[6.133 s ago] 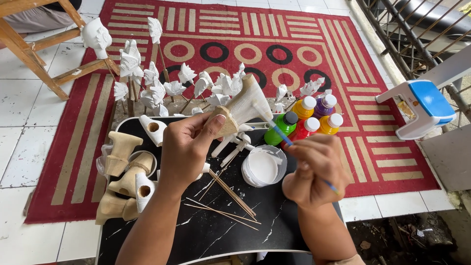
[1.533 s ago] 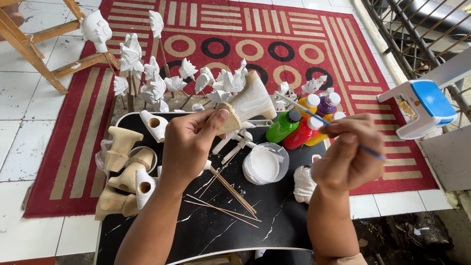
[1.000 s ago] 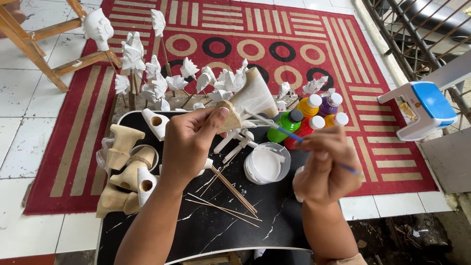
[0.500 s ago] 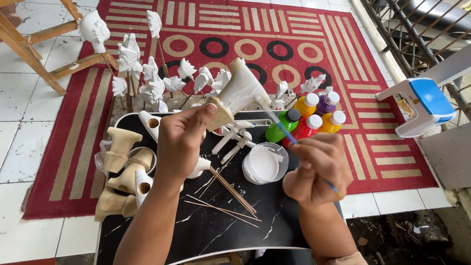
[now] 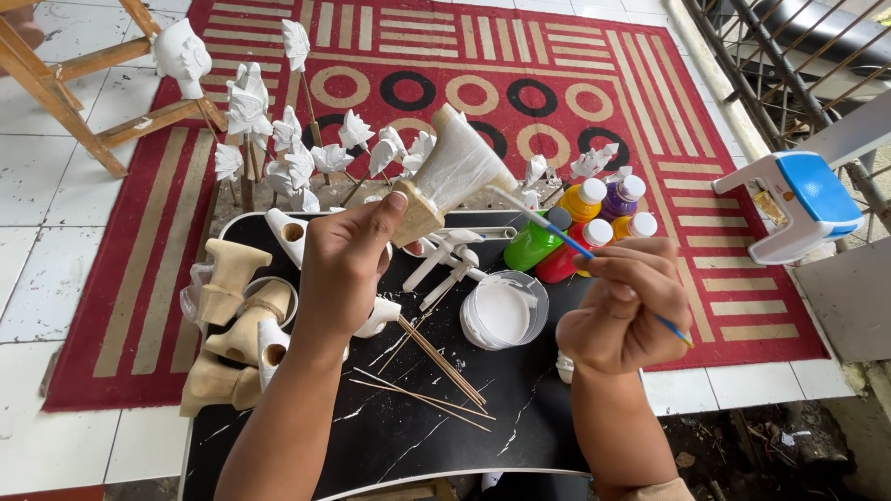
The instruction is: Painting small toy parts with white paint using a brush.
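1. Currently mid-coat: left hand (image 5: 343,264) raised above the tabletop (image 5: 390,436), grip pinched on the bare tan base of a cone-shaped figurine (image 5: 450,172); flared upper part already white, base unpainted.
2. Right hand (image 5: 626,311) closed around a blue-handled brush (image 5: 575,249), grip pressed together on the shaft; white-loaded tip touching or just beside the cone's white side, exact contact hard to tell.
3. Paint supply: open tub of white paint (image 5: 504,314) on the tabletop between the two hands, apparently well filled.
4. Counted as done: cluster of white pieces on sticks (image 5: 297,162) standing behind the tabletop over the red rug (image 5: 557,83); a few small white pieces (image 5: 441,260) lying flat near the tub.
5. Counted as left: pile of bare tan carvings (image 5: 232,315) at the left edge, only partly whitened at most.
6. Loose bamboo skewers (image 5: 436,366) lying unused on the black surface.
7. Coloured paint bottles (image 5: 585,227) capped, behind the tub; no colour seen on any piece, so colour stage judged not begun.
8. Estimate: white base coat roughly half through the batch.
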